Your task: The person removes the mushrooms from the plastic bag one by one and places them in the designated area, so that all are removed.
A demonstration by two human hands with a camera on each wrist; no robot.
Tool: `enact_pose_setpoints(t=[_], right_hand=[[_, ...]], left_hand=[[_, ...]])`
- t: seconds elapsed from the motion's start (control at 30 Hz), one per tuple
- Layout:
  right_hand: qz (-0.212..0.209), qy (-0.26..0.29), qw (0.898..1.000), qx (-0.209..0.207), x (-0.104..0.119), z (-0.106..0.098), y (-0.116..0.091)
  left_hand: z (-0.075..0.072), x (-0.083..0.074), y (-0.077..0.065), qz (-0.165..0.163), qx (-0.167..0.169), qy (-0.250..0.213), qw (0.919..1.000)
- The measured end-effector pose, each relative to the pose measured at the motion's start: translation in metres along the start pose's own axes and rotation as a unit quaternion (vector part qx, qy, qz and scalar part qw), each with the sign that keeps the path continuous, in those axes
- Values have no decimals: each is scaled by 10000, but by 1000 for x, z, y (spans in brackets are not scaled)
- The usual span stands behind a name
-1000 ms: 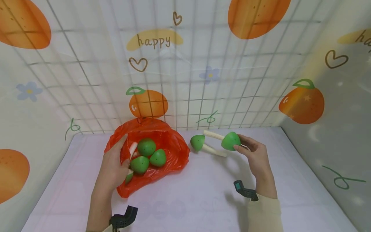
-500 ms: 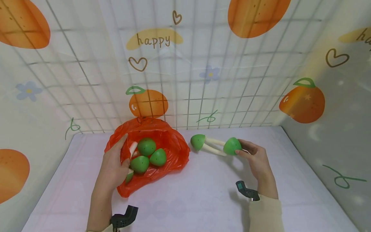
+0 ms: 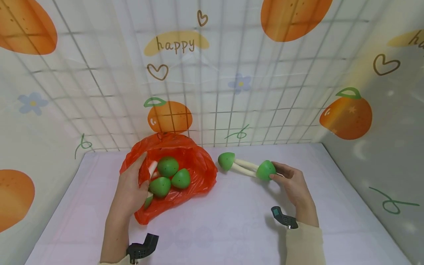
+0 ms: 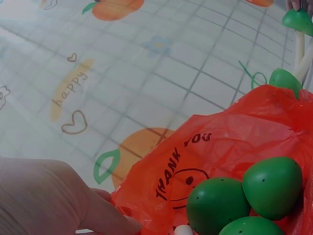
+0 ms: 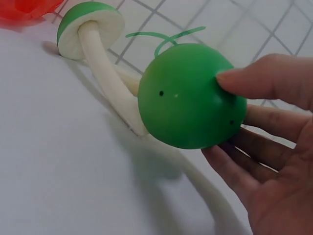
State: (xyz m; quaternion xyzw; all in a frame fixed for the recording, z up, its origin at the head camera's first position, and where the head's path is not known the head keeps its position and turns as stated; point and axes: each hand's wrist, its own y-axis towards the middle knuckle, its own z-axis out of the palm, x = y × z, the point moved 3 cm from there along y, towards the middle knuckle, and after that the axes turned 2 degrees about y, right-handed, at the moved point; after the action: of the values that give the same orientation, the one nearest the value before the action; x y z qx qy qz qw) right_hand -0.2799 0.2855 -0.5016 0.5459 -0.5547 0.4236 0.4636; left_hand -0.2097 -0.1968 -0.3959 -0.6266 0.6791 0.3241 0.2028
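My left hand (image 3: 130, 189) grips the left edge of a red plastic bag (image 3: 202, 173), whose mouth faces me. Inside it lie several toy mushrooms (image 3: 168, 166) with green dotted caps; one pale stem shows beside them. In the left wrist view the bag (image 4: 230, 132) bears the words "THANK YOU". With thumb and fingers, my right hand (image 3: 293, 182) holds a green-capped toy mushroom (image 3: 266, 170) by its cap, the stem pointing left. Another toy mushroom (image 3: 226, 161) lies on the table right of the bag, its white stem (image 5: 105, 73) alongside the held one's.
The white-covered table (image 3: 205, 235) meets a printed cloth backdrop (image 3: 205, 88) with oranges and grid lines, right behind the bag. A second cloth side (image 3: 391, 154) rises at the right. A black wrist camera (image 3: 144, 247) sits on each wrist.
My right hand has lowered the held mushroom slightly toward the table and a little to the right, bringing its stem near the lying one's. The left hand and bag stay put.
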Motion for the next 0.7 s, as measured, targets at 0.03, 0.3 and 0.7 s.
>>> enact_pose_setpoints(t=[0.03,0.3,0.7], right_hand=[[-2,-5,10000,16,0,0,0],[127,45,9996,261,-9,-2,2],[181,156,9992,333,-12,-2,1]], left_hand=[[0,0,0,5,0,-8,10000],[0,-1,0,-37,30,-65,10000],[-1,-1,0,-128,68,-29,9999]])
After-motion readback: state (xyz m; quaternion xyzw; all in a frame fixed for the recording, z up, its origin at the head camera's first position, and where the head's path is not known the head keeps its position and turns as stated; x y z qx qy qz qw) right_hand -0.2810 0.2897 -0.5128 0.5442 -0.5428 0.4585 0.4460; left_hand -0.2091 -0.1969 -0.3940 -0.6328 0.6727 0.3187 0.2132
